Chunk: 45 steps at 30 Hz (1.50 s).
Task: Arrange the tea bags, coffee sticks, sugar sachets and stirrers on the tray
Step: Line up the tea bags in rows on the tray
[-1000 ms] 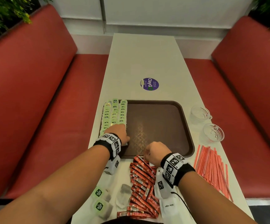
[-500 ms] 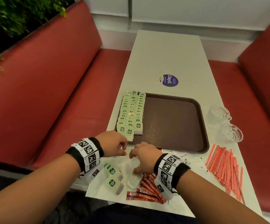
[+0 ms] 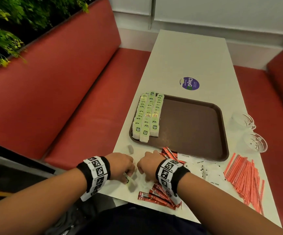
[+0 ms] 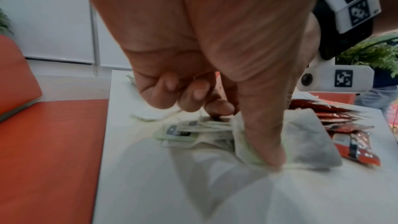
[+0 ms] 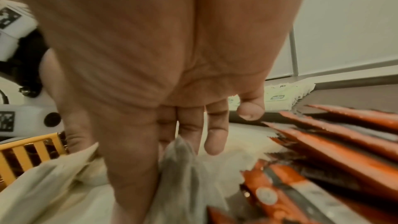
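Observation:
A brown tray (image 3: 193,129) lies on the white table, with several green-tagged tea bags (image 3: 147,116) in rows along its left side. Near the front edge, my left hand (image 3: 130,172) pinches a loose tea bag (image 3: 132,183); in the left wrist view its thumb (image 4: 264,142) presses on that tea bag (image 4: 305,140). Close beside it, my right hand (image 3: 143,173) pinches another tea bag (image 5: 178,168) between thumb and fingers. Red coffee sticks (image 3: 159,195) lie under and around the right wrist. White sugar sachets (image 3: 203,168) and orange stirrers (image 3: 245,178) lie to the right.
Two clear glass cups (image 3: 243,119) (image 3: 255,143) stand right of the tray. One stray tea bag (image 3: 130,148) lies by the tray's near left corner. A purple sticker (image 3: 189,83) marks the table beyond the tray. Red benches (image 3: 61,99) flank the table.
Both hands drew back from the tray's near edge to the loose tea bags at the table's front edge and closed on them. The head view swung left.

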Tool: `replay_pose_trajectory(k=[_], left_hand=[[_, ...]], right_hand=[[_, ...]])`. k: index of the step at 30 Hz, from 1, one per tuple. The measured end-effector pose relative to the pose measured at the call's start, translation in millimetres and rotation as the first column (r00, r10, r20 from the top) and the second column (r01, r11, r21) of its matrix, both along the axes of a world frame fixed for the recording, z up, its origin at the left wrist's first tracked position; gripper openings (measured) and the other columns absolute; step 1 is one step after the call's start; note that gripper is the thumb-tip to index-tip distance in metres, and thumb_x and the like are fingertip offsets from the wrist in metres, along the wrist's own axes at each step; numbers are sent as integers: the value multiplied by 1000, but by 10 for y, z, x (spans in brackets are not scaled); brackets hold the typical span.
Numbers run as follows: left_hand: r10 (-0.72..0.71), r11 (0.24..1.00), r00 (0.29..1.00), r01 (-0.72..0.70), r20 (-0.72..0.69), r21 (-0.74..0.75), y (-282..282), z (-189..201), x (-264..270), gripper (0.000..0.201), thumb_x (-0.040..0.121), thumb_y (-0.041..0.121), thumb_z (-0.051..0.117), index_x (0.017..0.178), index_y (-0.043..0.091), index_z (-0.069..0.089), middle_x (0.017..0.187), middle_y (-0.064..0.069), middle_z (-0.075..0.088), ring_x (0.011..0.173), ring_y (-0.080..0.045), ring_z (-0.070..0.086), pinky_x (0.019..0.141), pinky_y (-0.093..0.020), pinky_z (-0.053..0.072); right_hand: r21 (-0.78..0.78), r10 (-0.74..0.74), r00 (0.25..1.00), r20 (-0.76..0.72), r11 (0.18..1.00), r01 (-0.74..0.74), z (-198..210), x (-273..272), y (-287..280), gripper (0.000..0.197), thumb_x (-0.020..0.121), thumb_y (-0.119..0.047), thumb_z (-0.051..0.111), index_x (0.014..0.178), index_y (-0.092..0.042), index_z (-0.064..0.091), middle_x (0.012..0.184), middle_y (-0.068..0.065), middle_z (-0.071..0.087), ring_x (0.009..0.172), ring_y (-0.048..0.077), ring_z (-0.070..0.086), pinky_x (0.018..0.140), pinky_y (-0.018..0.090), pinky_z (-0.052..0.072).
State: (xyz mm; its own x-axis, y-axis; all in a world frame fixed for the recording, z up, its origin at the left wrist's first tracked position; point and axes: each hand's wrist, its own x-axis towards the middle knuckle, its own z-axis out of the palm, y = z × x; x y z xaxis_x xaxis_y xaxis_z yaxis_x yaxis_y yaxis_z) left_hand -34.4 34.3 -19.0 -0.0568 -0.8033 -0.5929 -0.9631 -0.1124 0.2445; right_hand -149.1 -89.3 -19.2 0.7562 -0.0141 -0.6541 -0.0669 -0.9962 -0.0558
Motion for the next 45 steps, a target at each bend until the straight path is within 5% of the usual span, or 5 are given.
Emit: replay_pose_trajectory(k=[7,12,17,24,45], left_hand=[[115,990,991,-121,-72,-79,-69,121,158,13,83,35,70,95,29,68,95,9,68,85,-12,60,75,-31,50],[187,949,977,-207,-106,-238,-177,261,439,11,87,41,66,96,34,65,88,22,63,71,4,51,65,-16,38],[258,893,960,-278,-104,-353,-385,384,555,8,92,39,63,99,36,67,77,28,55,68,19,47,57,-8,30],[220,867,958,-279,-187,-413,-834,486,472,10,94,38,62,101,35,69,78,27,57,69,11,48,69,-19,39],[354,906,934,-353,-40,-234,-1661,-46,466,20,96,31,57,113,24,66,110,1,65,98,-20,61,81,-31,46]], right_hand=[[45,-35,999,33,998,33,36,52,-123,19,96,-31,58,111,-21,65,117,5,60,117,28,47,98,47,37],[318,-386,917,97,885,339,154,-15,-348,10,96,-19,52,102,-27,52,107,5,60,97,29,58,76,33,43],[473,-590,795,140,745,470,248,-81,-577,39,96,-5,43,131,-19,54,131,11,59,115,28,57,91,30,46],[613,-718,638,278,644,457,259,-72,-745,21,89,-47,62,98,-28,58,93,-2,67,84,16,62,71,33,50],[625,-880,435,190,450,638,59,-297,-1196,23,93,-12,51,108,-20,36,86,4,59,64,17,54,56,30,43]])
